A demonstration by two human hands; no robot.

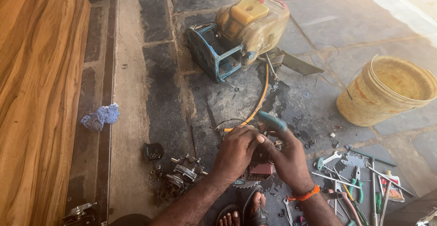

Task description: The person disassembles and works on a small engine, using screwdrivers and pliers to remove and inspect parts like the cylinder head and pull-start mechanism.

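— Two hands on one part? Where is it?

— Yes: my left hand (236, 151) clamps the small engine block (258, 166) on the stone floor (318, 30) above my sandals, steadying it, while my right hand (284, 155) grips a teal-handled tool (273, 121) over it. Spanners (328, 158) lie within reach.

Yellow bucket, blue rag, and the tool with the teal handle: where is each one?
Yellow bucket (364, 105): head view, on its outer side wall.
Blue rag (100, 116): head view, on the middle of the crumpled cloth.
Teal-handled tool (273, 121): head view, on the handle above the right hand (287, 160).
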